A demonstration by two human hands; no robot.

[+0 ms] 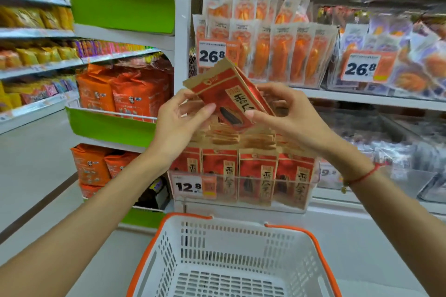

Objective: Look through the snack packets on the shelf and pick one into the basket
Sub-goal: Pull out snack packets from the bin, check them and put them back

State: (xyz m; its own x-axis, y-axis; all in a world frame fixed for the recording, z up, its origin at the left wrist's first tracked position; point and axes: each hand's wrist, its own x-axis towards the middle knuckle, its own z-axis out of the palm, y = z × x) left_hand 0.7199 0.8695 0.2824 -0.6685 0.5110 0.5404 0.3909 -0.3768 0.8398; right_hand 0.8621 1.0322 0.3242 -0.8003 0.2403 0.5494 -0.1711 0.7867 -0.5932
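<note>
Red and kraft-brown snack packet (229,101) with black characters and a dark seed print. White slotted basket (231,260) with orange rim and handles. Red string bracelet (362,176). Orange-and-white price tags (193,185) bearing black numerals. Bright green shelf panels (120,5). Orange bags (125,89) alongside.

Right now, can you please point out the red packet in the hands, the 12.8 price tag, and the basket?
red packet (223,96): head view, on its printed front.
12.8 price tag (188,186): head view, on the black digits.
basket (241,229): head view, on its white back wall.
</note>
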